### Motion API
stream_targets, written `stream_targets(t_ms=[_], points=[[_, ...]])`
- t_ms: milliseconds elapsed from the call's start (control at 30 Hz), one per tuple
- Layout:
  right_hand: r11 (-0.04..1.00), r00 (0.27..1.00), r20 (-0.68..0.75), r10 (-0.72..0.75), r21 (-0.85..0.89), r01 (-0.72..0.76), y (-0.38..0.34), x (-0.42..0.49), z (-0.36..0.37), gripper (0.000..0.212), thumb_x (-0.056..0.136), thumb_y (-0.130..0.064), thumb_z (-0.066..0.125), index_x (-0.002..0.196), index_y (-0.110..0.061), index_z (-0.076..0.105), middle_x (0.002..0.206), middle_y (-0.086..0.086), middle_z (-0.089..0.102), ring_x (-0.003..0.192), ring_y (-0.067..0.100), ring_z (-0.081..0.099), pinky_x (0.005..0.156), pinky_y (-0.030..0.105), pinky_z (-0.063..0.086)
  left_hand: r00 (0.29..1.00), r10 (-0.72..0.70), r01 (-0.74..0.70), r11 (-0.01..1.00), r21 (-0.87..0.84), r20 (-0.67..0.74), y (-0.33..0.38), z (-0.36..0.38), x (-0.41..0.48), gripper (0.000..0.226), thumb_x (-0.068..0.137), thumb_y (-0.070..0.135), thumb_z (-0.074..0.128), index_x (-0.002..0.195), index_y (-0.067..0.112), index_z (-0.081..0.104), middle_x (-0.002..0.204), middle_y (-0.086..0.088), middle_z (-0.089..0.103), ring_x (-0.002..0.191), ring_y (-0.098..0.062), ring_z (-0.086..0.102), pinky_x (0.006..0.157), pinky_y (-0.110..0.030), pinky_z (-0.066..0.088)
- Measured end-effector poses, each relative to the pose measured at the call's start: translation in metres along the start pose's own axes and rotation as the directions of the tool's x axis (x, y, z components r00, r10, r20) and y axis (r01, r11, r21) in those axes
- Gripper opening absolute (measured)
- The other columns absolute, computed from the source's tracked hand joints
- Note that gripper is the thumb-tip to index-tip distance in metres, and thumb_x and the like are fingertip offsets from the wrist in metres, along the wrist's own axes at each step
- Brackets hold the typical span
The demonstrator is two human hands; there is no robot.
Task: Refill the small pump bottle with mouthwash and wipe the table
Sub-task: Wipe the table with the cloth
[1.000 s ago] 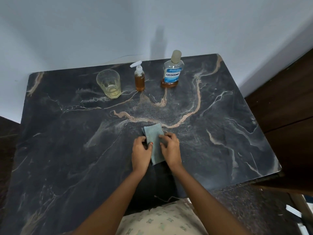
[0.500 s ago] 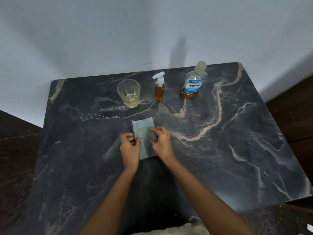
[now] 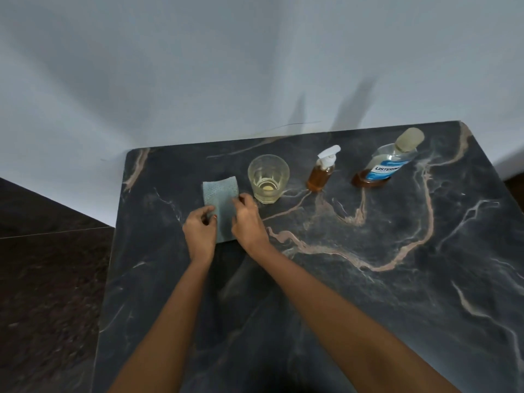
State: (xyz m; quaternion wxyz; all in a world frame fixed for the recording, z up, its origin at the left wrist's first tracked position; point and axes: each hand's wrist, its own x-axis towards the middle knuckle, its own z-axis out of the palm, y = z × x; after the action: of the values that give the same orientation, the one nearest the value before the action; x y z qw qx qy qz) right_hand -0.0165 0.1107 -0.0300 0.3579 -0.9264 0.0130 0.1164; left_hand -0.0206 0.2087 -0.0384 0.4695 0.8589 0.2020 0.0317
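Note:
A folded grey-blue cloth point(image 3: 220, 194) lies flat on the dark marble table point(image 3: 368, 293), just left of a glass. My left hand point(image 3: 200, 232) pinches the cloth's near left edge. On the cloth's right side rests my right hand point(image 3: 247, 219), fingers gripping it. The small pump bottle point(image 3: 321, 173), white pump on top and amber liquid inside, stands capped at the back. To its right stands the mouthwash bottle point(image 3: 385, 163) with a blue label, cap on, a little amber liquid at its bottom.
A clear drinking glass point(image 3: 268, 178) with a little pale liquid stands close to the cloth's right edge. A white wall rises behind the table. Dark floor lies beyond the table's left edge.
Both hands have slid the cloth across the table away from me and to the left, up beside the glass. The bottles and glass have stayed in place.

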Motion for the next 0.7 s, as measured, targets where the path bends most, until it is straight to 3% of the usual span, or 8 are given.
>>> stream_targets(t_ms=[233, 367, 500, 700], points=[[0.992, 0.994, -0.066, 0.084, -0.093, -0.09, -0.012, 0.037, 0.011, 0.053, 0.086, 0.008, 0.044, 0.137, 0.003, 0.028, 0.144, 0.02, 0.024, 0.131, 0.034, 0.029, 0.106, 0.038, 0.033, 0.988, 0.088, -0.096, 0.994, 0.056, 0.129, 0.005, 0.005, 0.043, 0.033, 0.079, -0.007, 0.057, 0.112, 0.0, 0.06, 0.119, -0.019, 0.058, 0.11, -0.028, 0.055, 0.101, -0.036, 0.041], [0.982, 0.99, -0.082, 0.113, -0.145, -0.124, -0.012, 0.043, 0.015, 0.055, 0.086, 0.006, 0.046, 0.137, 0.005, 0.025, 0.145, 0.022, 0.022, 0.132, 0.035, 0.027, 0.108, 0.039, 0.032, 0.982, 0.109, -0.124, 0.988, 0.095, 0.154, 0.003, 0.009, 0.049, 0.034, 0.079, -0.007, 0.057, 0.112, 0.0, 0.06, 0.119, -0.02, 0.058, 0.11, -0.029, 0.055, 0.101, -0.032, 0.039], [0.968, 0.992, -0.089, 0.086, -0.227, -0.104, -0.01, 0.041, 0.021, 0.054, 0.091, 0.004, 0.041, 0.139, 0.007, 0.019, 0.15, 0.024, 0.013, 0.135, 0.033, 0.022, 0.11, 0.038, 0.028, 0.981, 0.111, -0.137, 0.977, 0.161, 0.16, -0.002, 0.012, 0.046, 0.036, 0.082, -0.004, 0.055, 0.118, 0.001, 0.056, 0.129, -0.017, 0.049, 0.118, -0.028, 0.047, 0.101, -0.025, 0.031], [0.965, 1.0, -0.029, -0.007, -0.263, -0.001, 0.005, 0.024, 0.025, 0.051, 0.094, 0.002, 0.031, 0.14, 0.006, 0.012, 0.153, 0.023, 0.004, 0.142, 0.029, 0.005, 0.116, 0.034, 0.012, 0.975, 0.155, -0.192, 0.948, 0.256, 0.158, -0.005, 0.014, 0.026, 0.04, 0.087, -0.002, 0.049, 0.127, 0.001, 0.048, 0.14, -0.017, 0.038, 0.129, -0.029, 0.035, 0.107, -0.033, 0.029]])
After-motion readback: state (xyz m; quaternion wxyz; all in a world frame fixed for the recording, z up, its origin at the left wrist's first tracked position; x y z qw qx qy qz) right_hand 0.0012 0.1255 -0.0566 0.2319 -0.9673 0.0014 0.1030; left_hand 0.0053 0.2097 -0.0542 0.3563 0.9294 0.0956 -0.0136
